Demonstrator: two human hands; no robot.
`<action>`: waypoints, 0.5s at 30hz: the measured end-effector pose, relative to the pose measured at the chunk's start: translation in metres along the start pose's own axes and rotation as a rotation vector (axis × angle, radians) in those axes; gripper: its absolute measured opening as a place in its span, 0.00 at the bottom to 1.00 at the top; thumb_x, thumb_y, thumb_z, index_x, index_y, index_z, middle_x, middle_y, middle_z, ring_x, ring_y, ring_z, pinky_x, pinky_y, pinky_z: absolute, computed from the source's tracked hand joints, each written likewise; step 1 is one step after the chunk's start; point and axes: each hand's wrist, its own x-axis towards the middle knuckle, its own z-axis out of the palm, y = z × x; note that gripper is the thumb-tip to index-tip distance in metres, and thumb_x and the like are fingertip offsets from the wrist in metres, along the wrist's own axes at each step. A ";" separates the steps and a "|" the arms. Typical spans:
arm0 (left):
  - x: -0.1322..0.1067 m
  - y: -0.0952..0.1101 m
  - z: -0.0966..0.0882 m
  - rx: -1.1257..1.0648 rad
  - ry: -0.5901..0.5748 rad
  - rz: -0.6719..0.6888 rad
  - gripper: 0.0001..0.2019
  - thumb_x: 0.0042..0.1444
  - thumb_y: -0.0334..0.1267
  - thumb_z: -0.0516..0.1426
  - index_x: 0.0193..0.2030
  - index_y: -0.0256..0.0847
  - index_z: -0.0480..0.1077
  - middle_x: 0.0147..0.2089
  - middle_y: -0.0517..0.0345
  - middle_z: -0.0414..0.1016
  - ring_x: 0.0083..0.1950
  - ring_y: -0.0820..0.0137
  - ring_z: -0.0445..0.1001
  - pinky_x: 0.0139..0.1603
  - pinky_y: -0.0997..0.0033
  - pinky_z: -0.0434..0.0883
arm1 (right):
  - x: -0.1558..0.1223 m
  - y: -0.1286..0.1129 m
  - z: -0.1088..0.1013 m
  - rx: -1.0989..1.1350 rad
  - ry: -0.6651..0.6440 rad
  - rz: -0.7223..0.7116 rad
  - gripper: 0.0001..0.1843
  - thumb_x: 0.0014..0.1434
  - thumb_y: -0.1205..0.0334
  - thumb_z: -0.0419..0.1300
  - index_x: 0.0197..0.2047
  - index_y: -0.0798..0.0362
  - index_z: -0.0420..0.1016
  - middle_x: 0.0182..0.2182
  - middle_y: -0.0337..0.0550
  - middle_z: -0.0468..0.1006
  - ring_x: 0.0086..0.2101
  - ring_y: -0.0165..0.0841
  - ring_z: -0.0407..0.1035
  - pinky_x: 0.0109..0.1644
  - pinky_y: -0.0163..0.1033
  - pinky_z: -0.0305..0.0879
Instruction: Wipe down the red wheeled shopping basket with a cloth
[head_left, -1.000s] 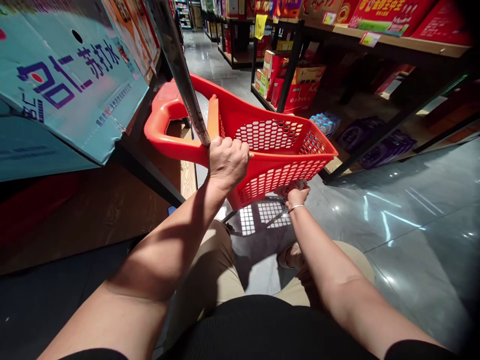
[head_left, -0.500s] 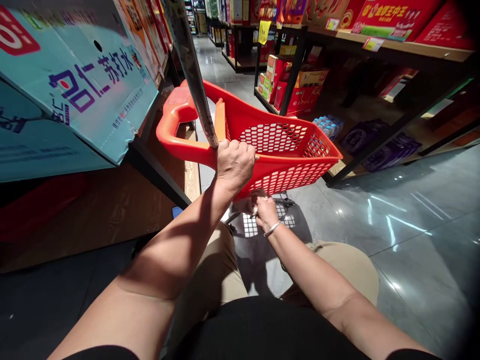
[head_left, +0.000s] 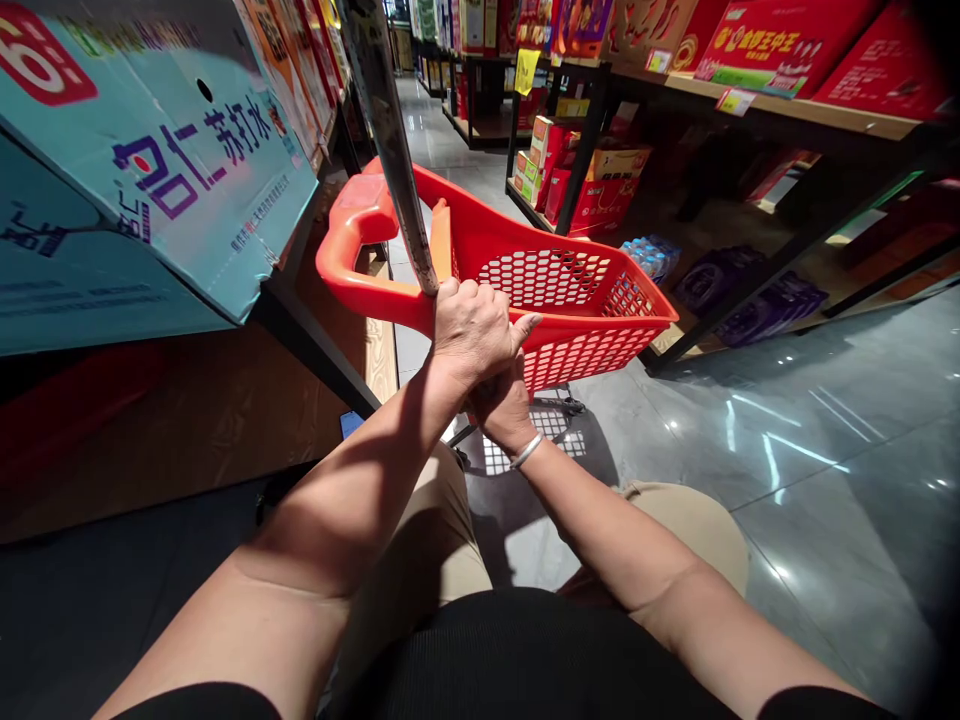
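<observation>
My left hand (head_left: 472,325) is closed around a worn metal pole (head_left: 394,150), which slants up out of the top of the view. Right below it, my right hand (head_left: 506,405) is curled with its thumb pointing up beside the left knuckles. What its fingers wrap is hidden behind the left hand and wrist. The pole's lower end is hidden too. Just beyond both hands stands a red plastic shopping cart (head_left: 349,250) with a perforated basket. No goods show inside the visible part of the basket.
Light-blue cartons (head_left: 202,200) sit on a shelf close at left. On the right, a black-framed shelf (head_left: 847,118) holds red gift boxes (head_left: 787,45), with purple packs (head_left: 772,305) and bottled water (head_left: 651,258) low down. Grey glossy floor (head_left: 810,520) lies between.
My right hand has moved up and left, from below the cart's basket to directly under my left hand. My left hand stays on the pole. The cart is almost unmoved.
</observation>
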 end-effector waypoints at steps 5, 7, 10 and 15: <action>0.000 -0.002 0.002 -0.018 0.031 0.028 0.22 0.70 0.52 0.50 0.37 0.38 0.76 0.37 0.42 0.79 0.43 0.52 0.73 0.52 0.46 0.64 | 0.009 0.043 -0.057 -0.147 -0.070 -0.188 0.14 0.58 0.65 0.60 0.48 0.47 0.76 0.51 0.46 0.75 0.54 0.41 0.70 0.67 0.54 0.66; 0.000 -0.003 0.002 -0.016 0.020 0.033 0.19 0.69 0.48 0.50 0.37 0.38 0.76 0.38 0.42 0.79 0.42 0.53 0.72 0.52 0.46 0.64 | 0.011 0.066 -0.094 -0.234 0.005 -0.181 0.15 0.57 0.65 0.61 0.48 0.47 0.78 0.52 0.46 0.76 0.55 0.42 0.70 0.69 0.57 0.63; 0.000 -0.004 0.002 -0.004 0.009 0.040 0.17 0.69 0.43 0.49 0.38 0.39 0.75 0.38 0.43 0.78 0.42 0.53 0.71 0.51 0.46 0.63 | 0.015 0.093 -0.142 -0.364 0.196 -0.074 0.17 0.54 0.64 0.62 0.48 0.50 0.77 0.52 0.49 0.74 0.57 0.42 0.69 0.71 0.57 0.61; -0.001 -0.005 0.004 -0.002 -0.025 0.034 0.14 0.68 0.38 0.49 0.38 0.40 0.75 0.38 0.44 0.77 0.42 0.53 0.70 0.51 0.43 0.62 | 0.025 0.110 -0.152 -0.368 0.664 0.307 0.24 0.47 0.66 0.61 0.50 0.55 0.72 0.51 0.51 0.68 0.55 0.40 0.69 0.68 0.54 0.64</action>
